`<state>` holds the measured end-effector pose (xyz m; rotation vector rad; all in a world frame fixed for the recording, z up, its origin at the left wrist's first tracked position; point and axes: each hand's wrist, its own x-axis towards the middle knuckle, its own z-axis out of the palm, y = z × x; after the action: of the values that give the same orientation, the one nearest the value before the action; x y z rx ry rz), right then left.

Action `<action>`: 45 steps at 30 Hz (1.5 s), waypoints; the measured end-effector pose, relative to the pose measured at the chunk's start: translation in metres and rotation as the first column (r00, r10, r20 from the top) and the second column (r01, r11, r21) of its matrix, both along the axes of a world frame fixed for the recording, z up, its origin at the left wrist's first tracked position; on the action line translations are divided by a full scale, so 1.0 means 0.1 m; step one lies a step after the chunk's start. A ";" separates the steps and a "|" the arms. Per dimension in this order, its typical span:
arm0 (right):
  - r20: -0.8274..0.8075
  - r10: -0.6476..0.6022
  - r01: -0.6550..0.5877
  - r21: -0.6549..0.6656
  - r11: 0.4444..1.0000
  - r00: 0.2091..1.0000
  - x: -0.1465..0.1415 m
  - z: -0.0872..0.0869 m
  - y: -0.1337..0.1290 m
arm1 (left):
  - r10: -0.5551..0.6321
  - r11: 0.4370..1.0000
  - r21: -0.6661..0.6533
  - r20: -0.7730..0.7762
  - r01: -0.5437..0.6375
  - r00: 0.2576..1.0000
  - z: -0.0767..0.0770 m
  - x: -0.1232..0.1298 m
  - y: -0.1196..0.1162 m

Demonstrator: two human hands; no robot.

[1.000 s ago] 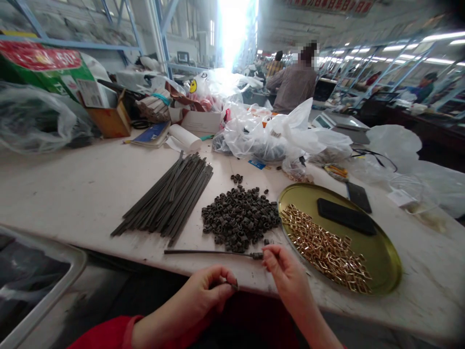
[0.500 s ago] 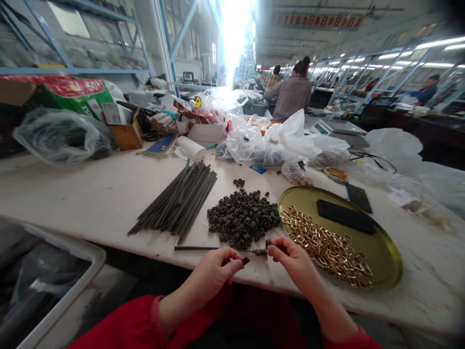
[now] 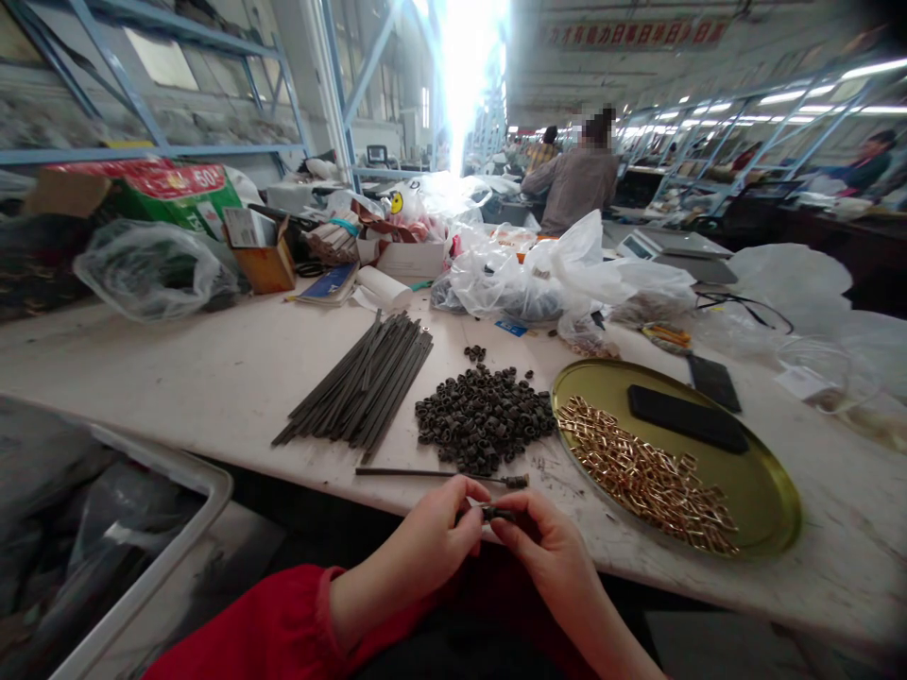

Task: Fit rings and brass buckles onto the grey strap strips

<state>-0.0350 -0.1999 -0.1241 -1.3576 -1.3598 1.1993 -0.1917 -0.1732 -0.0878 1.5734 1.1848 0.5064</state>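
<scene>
Now your right hand [image 3: 542, 534] has come in from the strip [image 3: 429, 472] to meet your left hand [image 3: 439, 529], so both seemingly work one small dark piece [image 3: 500, 514], fingers [image 3: 466, 489] pinching it, its shape mostly hidden. That strip lies just beyond, on the desk [image 3: 205, 368].

Left hand [image 3: 439, 529]: pinching a small dark piece [image 3: 499, 514] (mostly hidden);
Right hand [image 3: 553, 546]: fingertips on the same piece, just beside the left hand;
Table [image 3: 198, 368]: a lone strip [image 3: 418, 471] lies just beyond the hands; past it, a pile of dark strips [image 3: 361, 387], with a heap of dark loops [image 3: 486, 416] to its right;
Tray [image 3: 769, 463]: gold buckles [image 3: 638, 472] beside a flat black slab [image 3: 687, 418];
Bags [image 3: 539, 279]: clear plastic, behind the loops
</scene>
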 end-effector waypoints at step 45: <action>-0.566 -0.057 -0.130 -0.284 0.950 0.822 -0.37 -0.10 -0.28 | -0.111 0.969 -0.213 0.073 0.124 0.991 0.05 -0.23 -0.23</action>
<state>-0.0724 -0.2275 -0.1338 -1.0418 -0.7868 1.7334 -0.2149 -0.1959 -0.0830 1.4212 1.0562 0.3324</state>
